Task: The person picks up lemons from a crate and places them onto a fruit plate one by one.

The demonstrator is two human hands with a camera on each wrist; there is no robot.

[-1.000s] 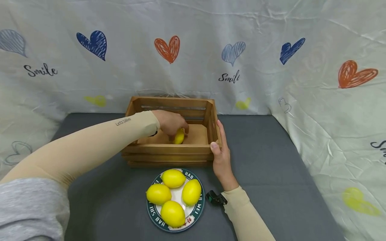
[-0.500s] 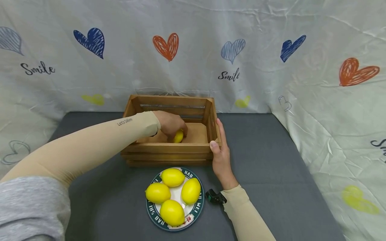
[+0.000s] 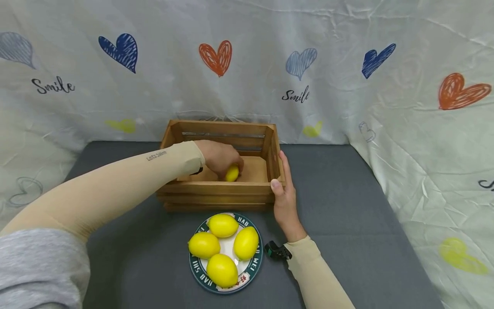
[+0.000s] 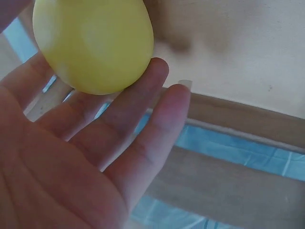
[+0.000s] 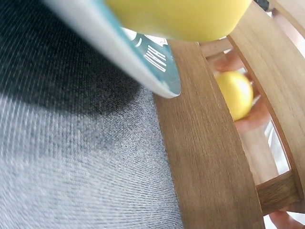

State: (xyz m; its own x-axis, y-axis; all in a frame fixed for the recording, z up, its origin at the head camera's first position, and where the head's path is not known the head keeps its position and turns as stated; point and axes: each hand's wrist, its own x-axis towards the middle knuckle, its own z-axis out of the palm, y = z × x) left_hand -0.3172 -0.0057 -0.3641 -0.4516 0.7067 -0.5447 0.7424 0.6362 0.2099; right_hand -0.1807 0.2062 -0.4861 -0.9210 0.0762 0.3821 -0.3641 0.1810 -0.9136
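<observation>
My left hand (image 3: 221,158) reaches into a wooden crate (image 3: 216,189) and holds a yellow lemon (image 3: 232,173) low over its floor. In the left wrist view, the fingers (image 4: 157,129) lie along one side of the lemon (image 4: 95,47); most of the thumb is out of sight. At the crate's right front corner, my right hand (image 3: 286,201) grips the wood, its thumb on the front rail and its fingers along the outer side. The right wrist view shows the held lemon (image 5: 236,94) through the gap between the slats.
A plate (image 3: 254,264) with a dark green patterned rim stands just in front of the crate, bearing several lemons (image 3: 222,270). Both rest on a dark grey cloth-covered table (image 3: 347,223). A pale curtain (image 3: 247,98) printed with hearts hangs behind and at the sides.
The head view has shifted slightly. Between the left fingers the lemon looks a little turned, at about the same spot in the crate. The right hand keeps its grip.
</observation>
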